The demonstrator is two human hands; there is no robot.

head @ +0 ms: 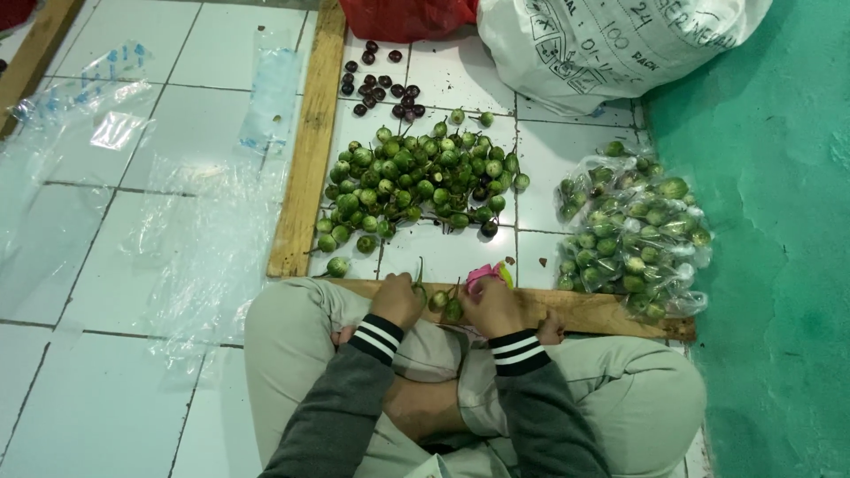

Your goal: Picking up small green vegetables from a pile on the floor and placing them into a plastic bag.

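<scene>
Tiled floor (133, 159); stemmed green eggplant (419, 285) upright in left hand (397, 299).

small round green eggplants (445, 304), stemmed, between hands

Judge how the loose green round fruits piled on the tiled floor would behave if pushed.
The green fruits look round and smooth, so they would probably roll across the white tiles. Each looks small, so likely light. The wooden plank would probably stop them leftward.

White printed sack (611, 40), red bag (403, 16), dark fruits (382, 84), clear plastic sheets (195, 230)
</scene>
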